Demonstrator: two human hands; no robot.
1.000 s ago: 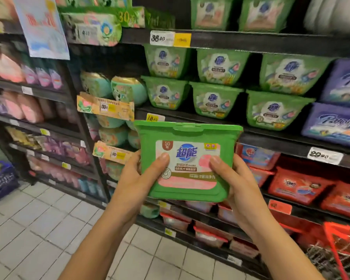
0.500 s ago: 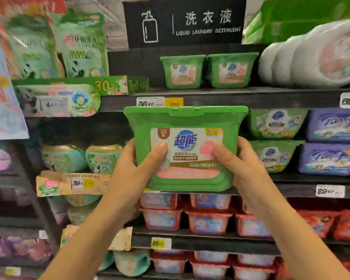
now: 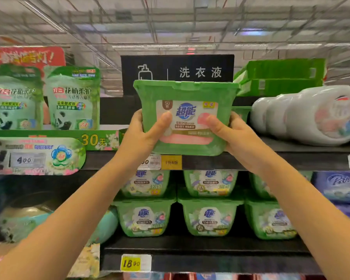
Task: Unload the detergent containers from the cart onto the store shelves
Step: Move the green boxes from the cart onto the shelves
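- On the far left, green pouches (image 3: 45,98) stand on the top shelf (image 3: 271,160), well apart from the hands.
- The left hand (image 3: 141,136) grips the left side of the green tub (image 3: 186,118). Its thumb lies across the front label. The other fingers are behind the tub, so I cannot see them.
- The tub is up at the top shelf, in front of the black sign (image 3: 190,69). Its bottom is right at the shelf's front edge, above the price tag (image 3: 160,162). I cannot tell if it rests there yet.
- I think the job now is to set the tub down. To do it well, hold it flat, push it straight back with both hands, and let go only when the whole bottom sits on the shelf.
- The tub is upright, with its lid on top and its label facing the person. Its long side runs left to right, along the shelf edge.
- The right hand (image 3: 236,136) grips the right side the same way, thumb on the label.
- Just behind that hand, a bit of another green tub (image 3: 240,114) peeks out. Slide in beside it, not into it.
- Farther right, white bottles (image 3: 311,116) lie on their sides. Do not bump them.
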